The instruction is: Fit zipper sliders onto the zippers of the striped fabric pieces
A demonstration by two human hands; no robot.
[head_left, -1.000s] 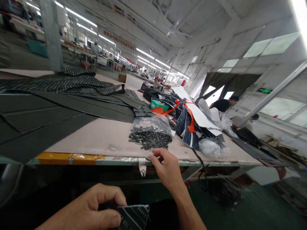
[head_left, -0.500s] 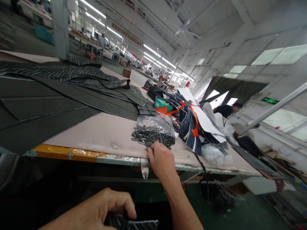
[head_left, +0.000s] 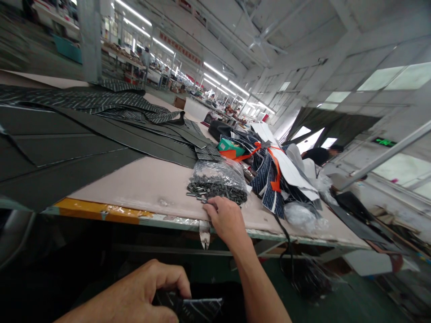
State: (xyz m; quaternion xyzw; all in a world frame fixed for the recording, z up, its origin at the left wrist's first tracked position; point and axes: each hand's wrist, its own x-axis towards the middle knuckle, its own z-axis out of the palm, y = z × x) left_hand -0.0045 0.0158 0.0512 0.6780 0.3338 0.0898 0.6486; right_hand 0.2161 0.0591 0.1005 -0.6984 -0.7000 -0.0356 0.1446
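Observation:
My left hand (head_left: pixel 151 291), low in the view, has its fingers wrapped round a dark patterned piece (head_left: pixel 202 308) with pale print. On the table's front edge, my right hand (head_left: pixel 225 215) reaches to small dark metal pieces (head_left: pixel 195 195) that lie beside a clear plastic bag (head_left: pixel 218 179). Its thumb and forefinger are pinched at one small piece (head_left: pixel 203 201). The bag holds many more dark pieces. Just left of my right wrist, a metal clip-like tool (head_left: pixel 204 235) hangs at the edge.
Large dark sheets (head_left: pixel 84 148) cover the left of the pinkish table (head_left: pixel 134 184). Behind the bag are a green box (head_left: pixel 230 146), orange straps (head_left: pixel 276 170), white strips (head_left: pixel 286 159) and blue patterned pieces (head_left: pixel 269 179). A person (head_left: pixel 318 154) is at the far right.
My right hand has shifted slightly left and up, and a small metal piece now shows at its fingertips. My left hand still holds the patterned piece.

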